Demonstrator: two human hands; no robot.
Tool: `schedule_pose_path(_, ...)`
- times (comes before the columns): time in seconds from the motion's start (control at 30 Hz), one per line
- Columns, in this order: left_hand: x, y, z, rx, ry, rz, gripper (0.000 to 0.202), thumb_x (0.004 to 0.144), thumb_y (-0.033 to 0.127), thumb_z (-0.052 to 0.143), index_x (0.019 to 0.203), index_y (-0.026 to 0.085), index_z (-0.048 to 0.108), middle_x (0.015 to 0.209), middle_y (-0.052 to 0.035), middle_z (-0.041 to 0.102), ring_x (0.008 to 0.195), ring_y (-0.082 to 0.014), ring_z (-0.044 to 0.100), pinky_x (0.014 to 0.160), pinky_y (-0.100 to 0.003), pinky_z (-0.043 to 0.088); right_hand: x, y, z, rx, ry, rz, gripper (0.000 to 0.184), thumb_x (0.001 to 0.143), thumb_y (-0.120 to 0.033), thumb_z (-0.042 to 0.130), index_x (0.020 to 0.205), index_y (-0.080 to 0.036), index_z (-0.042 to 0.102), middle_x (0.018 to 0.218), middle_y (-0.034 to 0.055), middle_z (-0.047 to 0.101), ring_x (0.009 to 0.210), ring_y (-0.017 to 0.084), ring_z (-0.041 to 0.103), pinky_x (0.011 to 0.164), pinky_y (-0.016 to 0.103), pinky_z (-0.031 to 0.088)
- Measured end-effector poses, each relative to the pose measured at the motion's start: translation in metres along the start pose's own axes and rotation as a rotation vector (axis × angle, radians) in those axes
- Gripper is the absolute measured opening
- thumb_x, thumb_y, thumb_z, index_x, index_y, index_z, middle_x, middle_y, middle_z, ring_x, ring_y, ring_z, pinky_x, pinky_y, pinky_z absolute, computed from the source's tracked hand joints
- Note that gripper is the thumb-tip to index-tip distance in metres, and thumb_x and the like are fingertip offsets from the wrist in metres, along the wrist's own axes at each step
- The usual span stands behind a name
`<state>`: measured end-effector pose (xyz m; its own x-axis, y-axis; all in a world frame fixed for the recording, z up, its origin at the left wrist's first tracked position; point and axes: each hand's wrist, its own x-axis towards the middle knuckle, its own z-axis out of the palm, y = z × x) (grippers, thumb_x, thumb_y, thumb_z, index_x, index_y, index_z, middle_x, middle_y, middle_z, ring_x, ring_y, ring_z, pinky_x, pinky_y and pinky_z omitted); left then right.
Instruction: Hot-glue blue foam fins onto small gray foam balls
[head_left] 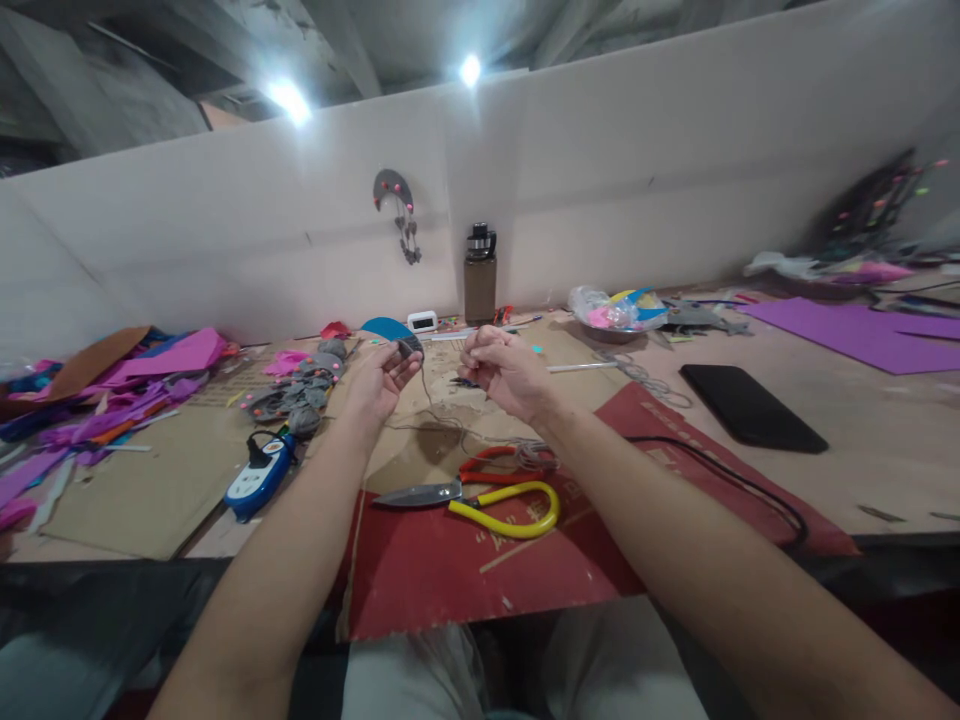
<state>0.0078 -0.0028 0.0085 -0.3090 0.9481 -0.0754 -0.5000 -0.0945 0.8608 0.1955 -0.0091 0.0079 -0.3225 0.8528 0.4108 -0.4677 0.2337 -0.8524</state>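
My left hand point(381, 378) is raised over the table and pinches a small grey felt piece point(409, 348) between thumb and fingers. A thin thread point(427, 390) hangs from that piece down to the table. My right hand point(504, 372) is closed in a loose fist just right of it, and appears to pinch the thread's other end. Below both hands lie scissors with yellow and red handles point(491, 495) on a red cardboard sheet point(450, 570).
Grey felt pieces point(304, 390) and a blue-white power strip point(259, 478) lie left. Pink and purple scraps point(112, 400) pile at far left. A brown bottle point(480, 275), a bag of scraps point(615, 308), a black phone point(750, 405) and purple sheet point(855, 330) sit behind and right.
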Motion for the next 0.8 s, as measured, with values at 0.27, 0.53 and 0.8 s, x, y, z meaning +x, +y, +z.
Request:
schedule_pose_path(0.27, -0.001, -0.003, -0.002, 0.044, -0.067, 0.074, 0.002, 0.081, 0.015, 0.057, 0.079, 0.014, 0.057, 0.063, -0.0043, 0.066, 0.064, -0.0151, 0.069, 0.061, -0.021, 0.056, 0.001, 0.003, -0.005, -0.046, 0.07, 0.009, 0.058, 0.067, -0.06, 0.065, 0.06, -0.023, 0.022, 0.057, -0.0064, 0.025, 0.051, 0.009, 0.032, 0.055, 0.025, 0.042)
schedule_pose_path(0.53, 0.007, -0.007, -0.007, 0.048, -0.1, 0.099, 0.001, 0.079, 0.013, 0.057, 0.08, 0.013, 0.057, 0.065, -0.0045, 0.067, 0.063, -0.0161, 0.069, 0.059, -0.022, 0.056, 0.009, 0.011, -0.01, -0.16, 0.136, 0.015, 0.04, 0.079, -0.057, 0.048, 0.065, -0.023, 0.03, 0.062, -0.0053, 0.032, 0.056, 0.01, 0.039, 0.062, 0.027, 0.046)
schedule_pose_path(0.8, 0.009, -0.007, -0.008, 0.059, -0.074, 0.125, 0.003, 0.078, 0.013, 0.058, 0.076, 0.014, 0.056, 0.063, -0.0035, 0.065, 0.06, -0.0148, 0.068, 0.06, -0.022, 0.056, 0.01, 0.007, -0.066, -1.156, 0.409, -0.063, 0.016, 0.073, -0.032, 0.055, 0.063, -0.021, 0.048, 0.067, 0.0052, 0.052, 0.073, 0.019, 0.052, 0.073, 0.033, 0.042)
